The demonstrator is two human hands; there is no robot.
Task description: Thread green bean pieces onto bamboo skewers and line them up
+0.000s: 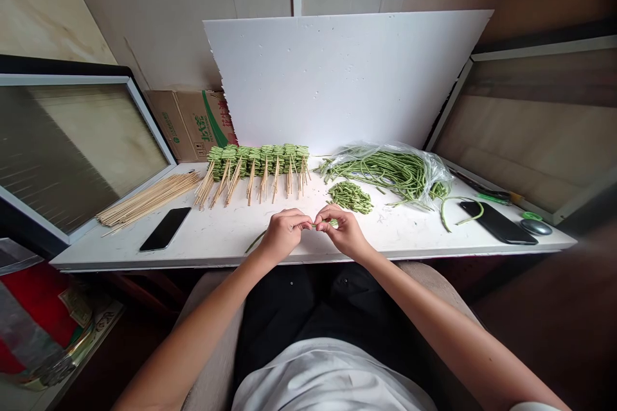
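Green yardlong bean point(255, 242) pinched over the near part of the white table point(409, 234), long axis roughly left-right, free end pointing left and slightly near. Left hand point(284, 234) and right hand point(344, 231) both grasped it, fingertips nearly meeting. Skewered bean rows point(258, 162) lay far left; plastic bag of beans point(431, 173) far right.

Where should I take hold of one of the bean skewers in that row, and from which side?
Best pinch the bare wooden tail of one skewer, coming from the near side, by the table's front edge. The tails fan out with gaps between them, while the beans at the far ends sit packed against their neighbours, so the tail likely gives the cleaner hold.
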